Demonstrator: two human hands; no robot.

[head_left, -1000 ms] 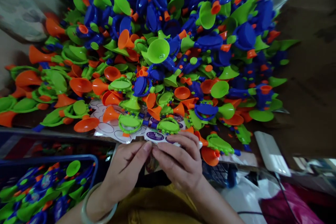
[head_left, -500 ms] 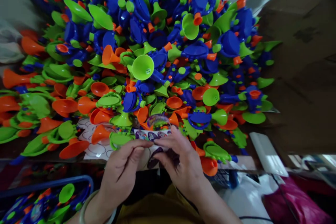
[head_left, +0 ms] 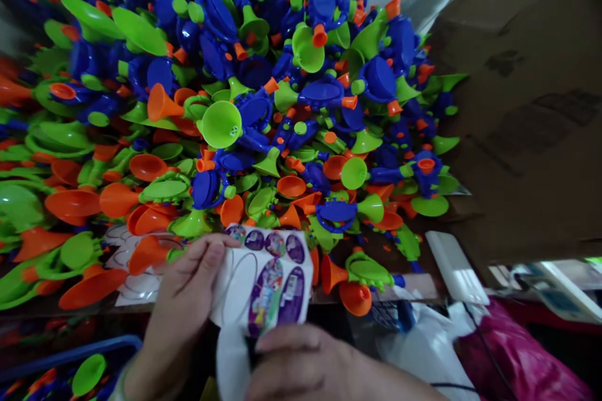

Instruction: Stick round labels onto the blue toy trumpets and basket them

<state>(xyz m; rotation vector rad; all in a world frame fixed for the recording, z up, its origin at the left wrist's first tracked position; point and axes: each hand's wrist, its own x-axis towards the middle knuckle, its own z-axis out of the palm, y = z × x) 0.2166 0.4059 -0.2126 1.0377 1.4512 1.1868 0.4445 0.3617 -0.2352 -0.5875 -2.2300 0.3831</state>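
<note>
A sheet of oval stickers [head_left: 289, 269], purple with coloured pictures, is raised in front of the pile. Blank white outlines show at its left side, and a strip of white paper [head_left: 232, 357] curls down below. My left hand [head_left: 185, 288] pinches the sheet's upper left edge between thumb and fingers. At the lower edge, my right hand [head_left: 301, 363] is closed with curled fingers against the sheet; its fingertips are partly hidden. Just beyond the sheet lie toy trumpets, such as a blue and green one [head_left: 336, 212] and a green and orange one [head_left: 369, 269].
Toy trumpets in blue, green and orange heap across the table. More paper with oval outlines [head_left: 141, 288] lies at the left front. A blue-rimmed bin [head_left: 113, 343] holds trumpets at lower left. At right are cardboard [head_left: 531, 106], a white power strip [head_left: 456, 266] and plastic bags [head_left: 437, 351].
My right hand has moved down and toward me, away from my left fingers. The sticker sheet now shows more of its face. The view has swung right, so the pile appears further left.
</note>
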